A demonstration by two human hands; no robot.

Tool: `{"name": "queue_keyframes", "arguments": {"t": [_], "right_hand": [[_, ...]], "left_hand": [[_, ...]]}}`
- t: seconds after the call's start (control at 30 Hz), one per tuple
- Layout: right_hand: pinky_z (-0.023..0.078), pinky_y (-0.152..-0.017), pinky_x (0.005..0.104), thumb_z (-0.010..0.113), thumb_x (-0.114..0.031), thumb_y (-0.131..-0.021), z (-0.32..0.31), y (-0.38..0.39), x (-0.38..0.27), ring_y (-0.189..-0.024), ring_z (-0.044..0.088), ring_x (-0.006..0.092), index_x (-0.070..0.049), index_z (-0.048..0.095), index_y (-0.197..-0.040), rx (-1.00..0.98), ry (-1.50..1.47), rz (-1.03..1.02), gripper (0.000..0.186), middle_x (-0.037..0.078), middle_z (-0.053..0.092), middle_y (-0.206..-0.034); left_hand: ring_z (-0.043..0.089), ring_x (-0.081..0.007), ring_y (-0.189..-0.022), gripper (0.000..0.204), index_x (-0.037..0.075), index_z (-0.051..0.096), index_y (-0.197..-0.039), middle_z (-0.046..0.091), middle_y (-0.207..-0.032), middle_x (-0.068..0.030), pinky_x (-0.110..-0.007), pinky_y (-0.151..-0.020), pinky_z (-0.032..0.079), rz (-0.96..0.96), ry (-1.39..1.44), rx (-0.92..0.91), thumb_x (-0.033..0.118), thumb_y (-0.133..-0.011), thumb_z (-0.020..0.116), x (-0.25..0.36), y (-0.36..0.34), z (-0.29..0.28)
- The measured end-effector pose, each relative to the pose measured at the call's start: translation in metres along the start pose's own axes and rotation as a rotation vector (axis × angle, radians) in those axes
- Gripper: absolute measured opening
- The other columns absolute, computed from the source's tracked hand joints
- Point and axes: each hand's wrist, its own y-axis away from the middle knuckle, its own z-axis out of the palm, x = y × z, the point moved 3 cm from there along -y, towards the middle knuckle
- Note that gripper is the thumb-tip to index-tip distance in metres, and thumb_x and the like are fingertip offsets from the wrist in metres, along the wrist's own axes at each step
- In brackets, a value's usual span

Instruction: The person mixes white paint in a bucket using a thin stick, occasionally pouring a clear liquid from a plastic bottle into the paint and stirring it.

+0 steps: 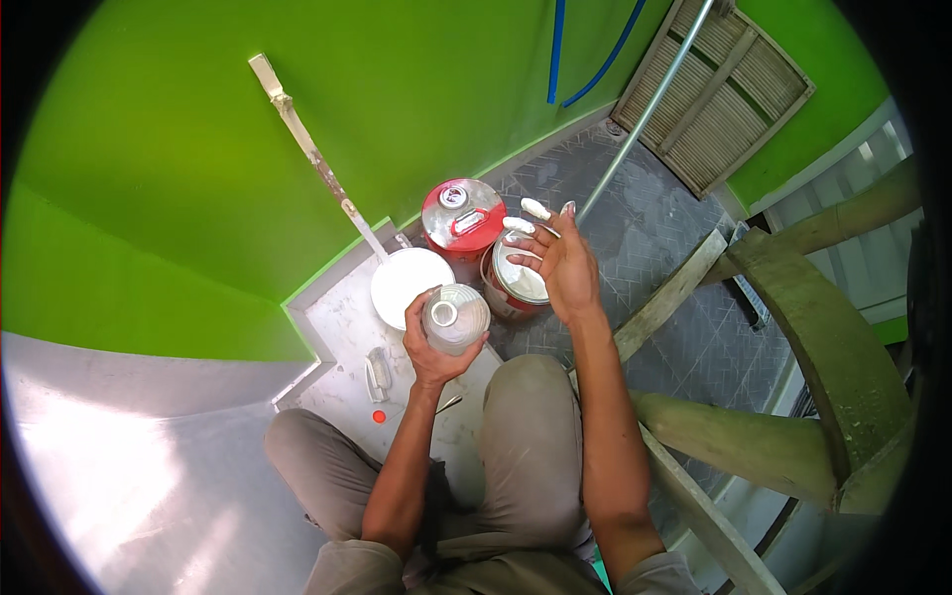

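Observation:
My left hand (428, 347) is closed round a clear, ribbed plastic bottle (458, 319), its uncapped mouth facing up. Just to the right, my right hand (567, 268) is raised with fingers apart and nothing in it. Thick white paint coats two of its fingertips. Partly behind those fingers stands an open paint can (520, 283) with white inside. A round white paint-filled tub (409, 286) lies beyond my left hand, a long paint-smeared stick (312, 154) leaning from it up the wall. A red bottle cap (379, 416) rests on the pale ledge.
A red-and-silver metal can (464, 218) stands behind the open can. On the marble ledge (332, 322) lie a clear plastic piece (378, 375) and a thin metal tool (449, 403). Wooden beams (734, 436) fill the right side; a metal pole (645, 114) slants across the tiled floor (654, 218).

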Motion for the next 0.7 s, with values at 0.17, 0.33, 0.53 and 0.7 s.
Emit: {"name": "queue_keyframes", "arguments": {"t": [0.17, 0.33, 0.53, 0.7], "right_hand": [[0.059, -0.091, 0.0411, 0.054, -0.042, -0.11, -0.026, -0.009, 0.005, -0.104, 0.073, 0.0286, 0.0, 0.051, -0.15, 0.148, 0.611, 0.085, 0.058, 0.021, 0.071, -0.125], [0.049, -0.109, 0.0506, 0.067, -0.021, -0.094, -0.055, -0.024, 0.049, -0.136, 0.055, 0.0405, -0.014, 0.054, -0.155, 0.098, 1.822, 0.207, 0.063, 0.028, 0.046, -0.157], [0.007, -0.127, 0.0665, 0.039, -0.036, -0.109, -0.12, -0.009, 0.094, -0.164, 0.008, 0.0457, -0.045, 0.042, -0.163, -0.22, 2.247, 0.526, 0.054, 0.024, -0.003, -0.179], [0.007, -0.127, 0.0671, 0.046, -0.03, -0.108, -0.118, 0.007, 0.079, -0.164, 0.008, 0.0441, -0.046, 0.044, -0.162, -0.34, 2.426, 0.511, 0.056, 0.023, -0.004, -0.179]], "left_hand": [[0.07, -0.0306, -0.116, 0.097, 0.001, 0.048, -0.141, 0.068, -0.126, -0.0187, -0.042, -0.102, 0.056, -0.041, -0.016, -0.015, 0.023, -0.062, 0.101, -0.005, 0.013, -0.004], [0.072, -0.0318, -0.114, 0.095, 0.001, 0.05, -0.139, 0.069, -0.125, -0.0192, -0.042, -0.099, 0.057, -0.091, -0.028, -0.066, 0.025, -0.062, 0.101, -0.017, 0.032, 0.001], [0.073, -0.0357, -0.11, 0.094, 0.001, 0.051, -0.137, 0.071, -0.119, -0.0205, -0.043, -0.097, 0.058, -0.163, 0.028, -0.095, 0.025, -0.061, 0.101, -0.024, 0.044, 0.01], [0.073, -0.0366, -0.11, 0.094, 0.002, 0.051, -0.137, 0.071, -0.118, -0.0207, -0.045, -0.097, 0.058, -0.149, 0.041, -0.081, 0.024, -0.06, 0.1, -0.023, 0.04, 0.009]]}}
